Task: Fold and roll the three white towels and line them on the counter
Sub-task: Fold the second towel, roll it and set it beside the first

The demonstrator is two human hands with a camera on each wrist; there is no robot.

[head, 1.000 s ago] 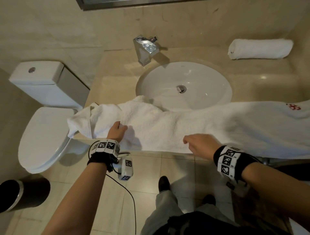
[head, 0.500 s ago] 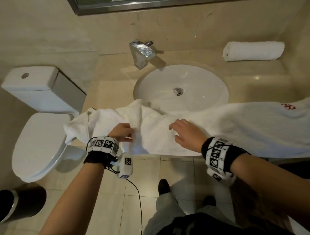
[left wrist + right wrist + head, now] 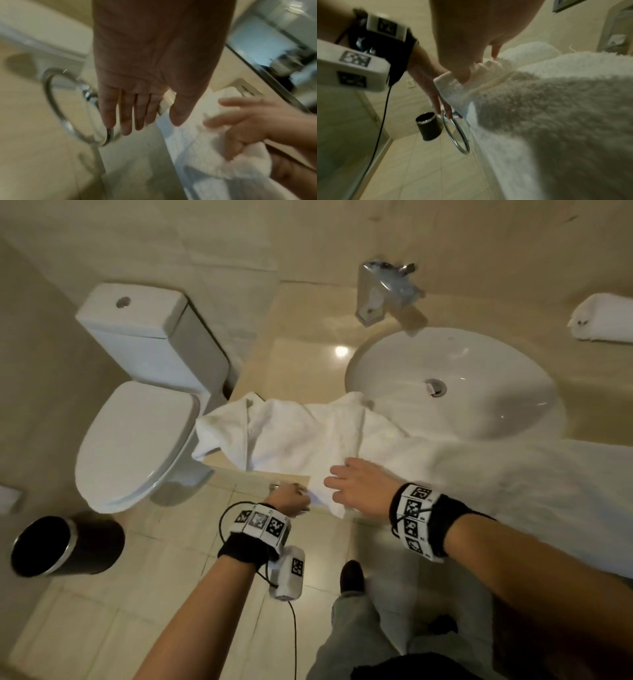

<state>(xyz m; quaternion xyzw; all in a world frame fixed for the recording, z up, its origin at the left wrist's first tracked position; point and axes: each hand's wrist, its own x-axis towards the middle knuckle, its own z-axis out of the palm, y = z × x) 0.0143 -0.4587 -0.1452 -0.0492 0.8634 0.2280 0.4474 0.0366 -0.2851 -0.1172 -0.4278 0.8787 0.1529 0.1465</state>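
Note:
A long white towel (image 3: pixel 308 433) lies unrolled along the front of the beige counter (image 3: pixel 301 364), its left end crumpled and its near edge hanging over the front. My left hand (image 3: pixel 291 501) is at the counter's front edge by the towel's hanging corner. In the left wrist view its fingers (image 3: pixel 125 121) are straight, with the hem beside the thumb. My right hand (image 3: pixel 342 484) rests on the towel just right of that, fingers spread. Its thumb (image 3: pixel 462 75) touches the hem. One rolled white towel (image 3: pixel 603 320) lies at the back right.
A white sink (image 3: pixel 479 392) with a chrome faucet (image 3: pixel 387 289) sits behind the towel. A chrome towel ring (image 3: pixel 56 108) hangs below the counter front by my left hand. A toilet (image 3: pixel 137 440) stands to the left, and a black bin (image 3: pixel 68 546) is on the tiled floor.
My left hand has come off the towel's top and dropped to the counter's front edge. My right hand slid left across the towel toward it. My view has swung left.

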